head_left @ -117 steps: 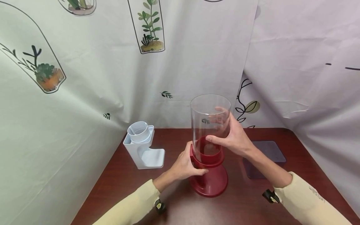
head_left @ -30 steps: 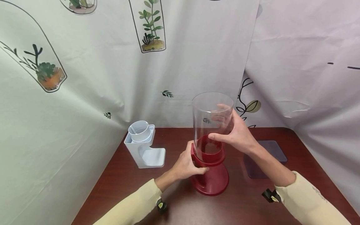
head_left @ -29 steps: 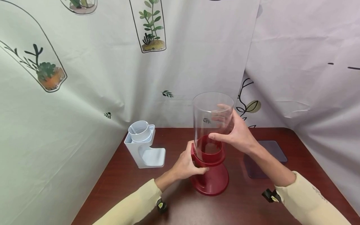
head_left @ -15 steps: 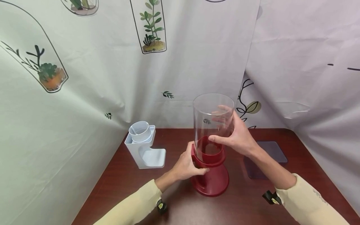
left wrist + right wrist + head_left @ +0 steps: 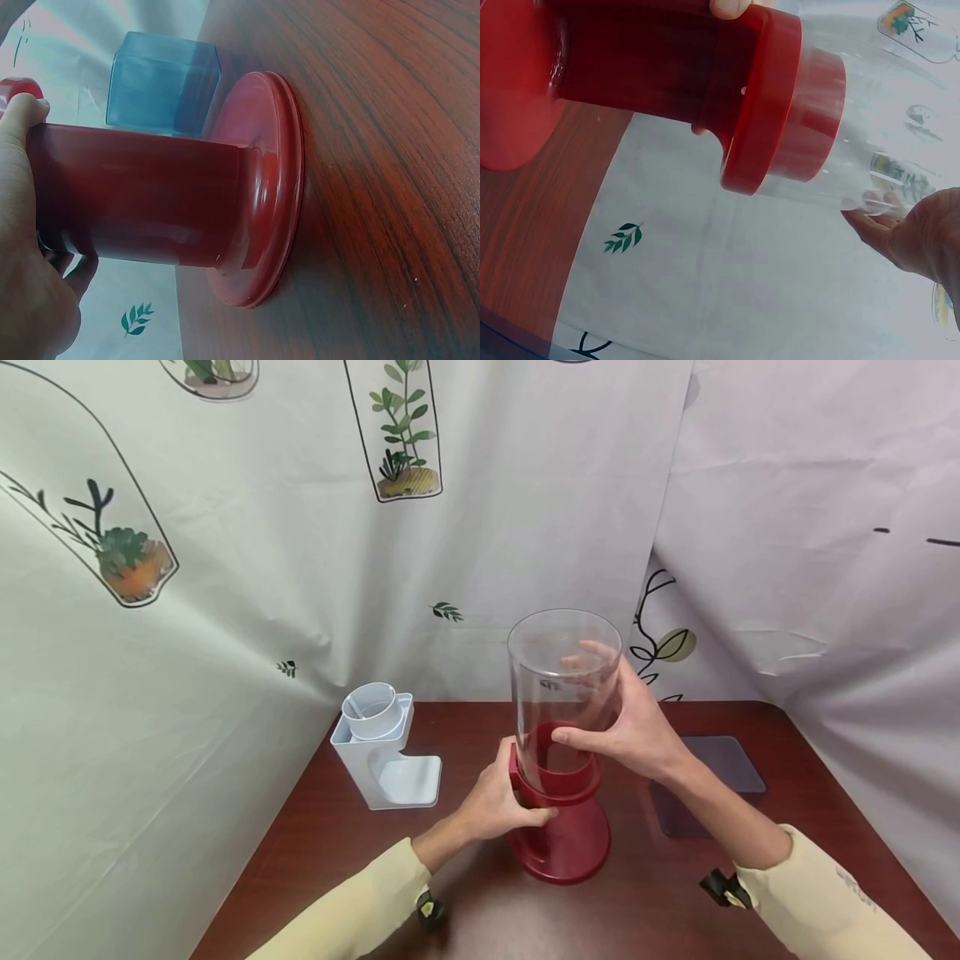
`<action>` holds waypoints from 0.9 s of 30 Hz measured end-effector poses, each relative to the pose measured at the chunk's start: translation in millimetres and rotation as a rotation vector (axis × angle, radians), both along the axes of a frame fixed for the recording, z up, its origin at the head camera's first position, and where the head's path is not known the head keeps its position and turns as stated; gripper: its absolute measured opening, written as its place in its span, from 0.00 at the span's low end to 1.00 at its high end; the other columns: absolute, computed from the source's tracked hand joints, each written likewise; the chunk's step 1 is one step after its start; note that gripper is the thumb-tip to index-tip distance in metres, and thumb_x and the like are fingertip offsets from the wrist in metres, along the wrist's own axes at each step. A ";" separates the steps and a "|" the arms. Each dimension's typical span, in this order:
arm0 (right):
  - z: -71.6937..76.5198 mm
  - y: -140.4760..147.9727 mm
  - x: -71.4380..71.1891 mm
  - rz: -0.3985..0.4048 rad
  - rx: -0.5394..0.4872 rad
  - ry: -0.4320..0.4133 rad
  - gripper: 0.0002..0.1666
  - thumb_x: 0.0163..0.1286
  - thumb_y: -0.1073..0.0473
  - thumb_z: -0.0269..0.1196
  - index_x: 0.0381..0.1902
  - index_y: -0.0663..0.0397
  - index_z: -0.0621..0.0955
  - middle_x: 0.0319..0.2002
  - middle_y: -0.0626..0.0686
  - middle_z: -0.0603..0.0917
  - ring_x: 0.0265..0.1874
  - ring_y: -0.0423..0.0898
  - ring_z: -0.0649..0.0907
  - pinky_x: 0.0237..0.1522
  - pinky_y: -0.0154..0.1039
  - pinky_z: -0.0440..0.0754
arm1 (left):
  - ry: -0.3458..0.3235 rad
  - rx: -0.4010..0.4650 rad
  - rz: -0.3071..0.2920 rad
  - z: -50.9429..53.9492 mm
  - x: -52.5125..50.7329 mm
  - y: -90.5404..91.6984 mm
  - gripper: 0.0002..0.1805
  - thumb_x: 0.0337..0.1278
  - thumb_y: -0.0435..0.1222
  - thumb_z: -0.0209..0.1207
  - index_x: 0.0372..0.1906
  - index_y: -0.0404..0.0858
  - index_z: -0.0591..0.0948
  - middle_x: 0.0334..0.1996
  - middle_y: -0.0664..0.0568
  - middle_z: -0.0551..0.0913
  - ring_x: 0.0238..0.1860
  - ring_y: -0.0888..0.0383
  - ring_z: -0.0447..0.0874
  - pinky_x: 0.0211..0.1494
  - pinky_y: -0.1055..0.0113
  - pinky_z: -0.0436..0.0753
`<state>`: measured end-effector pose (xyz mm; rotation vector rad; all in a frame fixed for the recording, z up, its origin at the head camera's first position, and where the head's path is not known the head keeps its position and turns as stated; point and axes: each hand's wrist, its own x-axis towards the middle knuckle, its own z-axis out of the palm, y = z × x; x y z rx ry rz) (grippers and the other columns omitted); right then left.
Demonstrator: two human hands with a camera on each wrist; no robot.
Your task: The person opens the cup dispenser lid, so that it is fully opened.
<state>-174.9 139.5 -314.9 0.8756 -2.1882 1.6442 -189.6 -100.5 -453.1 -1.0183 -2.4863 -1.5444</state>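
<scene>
A tall clear cylinder (image 5: 536, 702) stands over a red stand (image 5: 564, 847), which has a thick column, a wide collar and a round foot on the table. My left hand (image 5: 491, 802) grips the column just below the collar; the left wrist view shows the thumb and fingers around the red column (image 5: 142, 195). Higher up, my right hand (image 5: 637, 727) holds the cylinder from the right, thumb in front and fingers behind. In the right wrist view, a red inner ring (image 5: 814, 112) shows through the clear wall just above the collar.
A white holder (image 5: 405, 781) with a round cup (image 5: 371, 714) in its top stands at the back left. Behind my right forearm sits a translucent bluish box (image 5: 720, 764). Patterned white cloth (image 5: 487, 527) hangs behind the dark red table (image 5: 480, 910).
The cylinder's upper rim has tipped slightly left and toward me, with my right hand shifting along. My left hand and the red stand have stayed in place.
</scene>
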 end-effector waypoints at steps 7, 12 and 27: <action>2.5 0.7 -2.4 -0.011 0.017 -0.008 0.59 0.55 0.65 0.82 0.79 0.47 0.63 0.68 0.50 0.79 0.66 0.50 0.81 0.67 0.54 0.79 | 0.002 0.004 -0.006 0.4 -0.1 -0.2 0.54 0.48 0.43 0.80 0.75 0.50 0.57 0.62 0.46 0.81 0.58 0.60 0.83 0.60 0.63 0.85; 3.8 1.0 -4.2 0.017 -0.021 -0.057 0.59 0.56 0.67 0.81 0.80 0.49 0.61 0.69 0.54 0.79 0.67 0.53 0.81 0.67 0.56 0.79 | 0.006 0.006 -0.010 0.0 -0.8 0.1 0.54 0.48 0.44 0.80 0.76 0.50 0.57 0.63 0.45 0.80 0.58 0.60 0.83 0.60 0.63 0.85; 6.9 6.7 -11.7 0.026 -0.054 -0.108 0.54 0.64 0.66 0.76 0.80 0.52 0.60 0.71 0.59 0.77 0.69 0.59 0.78 0.67 0.54 0.78 | -0.024 0.009 -0.007 -0.2 -1.1 0.1 0.54 0.47 0.42 0.80 0.75 0.51 0.58 0.63 0.52 0.80 0.60 0.61 0.82 0.60 0.65 0.84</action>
